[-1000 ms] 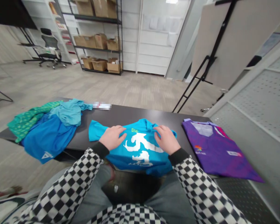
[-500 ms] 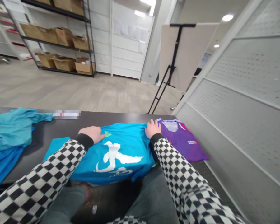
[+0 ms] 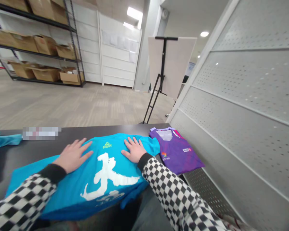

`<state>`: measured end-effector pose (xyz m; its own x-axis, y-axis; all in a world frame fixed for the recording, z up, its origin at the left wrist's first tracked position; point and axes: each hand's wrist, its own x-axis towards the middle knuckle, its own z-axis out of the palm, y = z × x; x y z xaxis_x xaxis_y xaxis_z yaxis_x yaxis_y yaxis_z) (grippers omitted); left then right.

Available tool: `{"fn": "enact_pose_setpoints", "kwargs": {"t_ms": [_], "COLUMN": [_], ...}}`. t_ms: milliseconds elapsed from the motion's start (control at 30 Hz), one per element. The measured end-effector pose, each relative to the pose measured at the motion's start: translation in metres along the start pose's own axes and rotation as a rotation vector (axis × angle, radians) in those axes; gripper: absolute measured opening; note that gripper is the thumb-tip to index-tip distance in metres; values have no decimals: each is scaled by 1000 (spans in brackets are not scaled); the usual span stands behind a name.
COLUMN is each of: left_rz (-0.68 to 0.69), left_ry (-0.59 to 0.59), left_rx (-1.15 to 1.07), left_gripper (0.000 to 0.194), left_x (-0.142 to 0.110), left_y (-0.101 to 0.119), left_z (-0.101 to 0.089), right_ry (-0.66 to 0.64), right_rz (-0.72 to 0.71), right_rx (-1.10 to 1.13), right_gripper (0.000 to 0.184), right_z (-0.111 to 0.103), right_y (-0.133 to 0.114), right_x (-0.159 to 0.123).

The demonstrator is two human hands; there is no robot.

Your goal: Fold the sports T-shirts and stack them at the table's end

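Showed the centre shirt (image 3: 107,173) spread on the counter (image 3: 74,133) at lower centre, and the right-hand shirt (image 3: 180,157) on the same counter, touching its sleeve. Placed a garment (image 3: 4,141) at the left edge of the frame, a blurred item (image 3: 41,133) just beside it, near the counter's far edge. Had a rack (image 3: 50,56) behind, upper left, with boxes (image 3: 47,73) on its shelves; a stand (image 3: 163,61) with a board (image 3: 174,67) right of upper centre; a partition (image 3: 243,77) along the right side.
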<state>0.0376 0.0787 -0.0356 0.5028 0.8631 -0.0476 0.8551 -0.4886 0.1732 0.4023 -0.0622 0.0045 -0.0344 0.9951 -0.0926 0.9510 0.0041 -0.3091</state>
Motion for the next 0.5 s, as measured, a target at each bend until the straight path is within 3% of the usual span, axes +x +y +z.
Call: {"fn": "enact_pose_setpoints", "kwargs": {"t_ms": [100,167,267,333,500], "left_rz": [-88,-133,-191,-202,-266], "left_ry": [-23,-64,-109,-108,-42], "left_rx": [2,9,41,51,110], "left_gripper": [91,94,86,81,77], "left_x": [-16,-31,-46,-42,-20], "left_y": [-56,-72,-62,-50,-29], "left_z": [11,1,-32,-51,-73], "right_ry": [-12,-38,-87,-96,-65], "right_rz": [-33,-19,14,19,39], "right_rx": [-17,-41,-79,-102,-138], "right_gripper": [93,94,98,98,93], "right_z": [-3,-4,-2,3,10], "right_y": [2,-3,-10,-12,-21], "right_x": [2,5,17,31,66]}}
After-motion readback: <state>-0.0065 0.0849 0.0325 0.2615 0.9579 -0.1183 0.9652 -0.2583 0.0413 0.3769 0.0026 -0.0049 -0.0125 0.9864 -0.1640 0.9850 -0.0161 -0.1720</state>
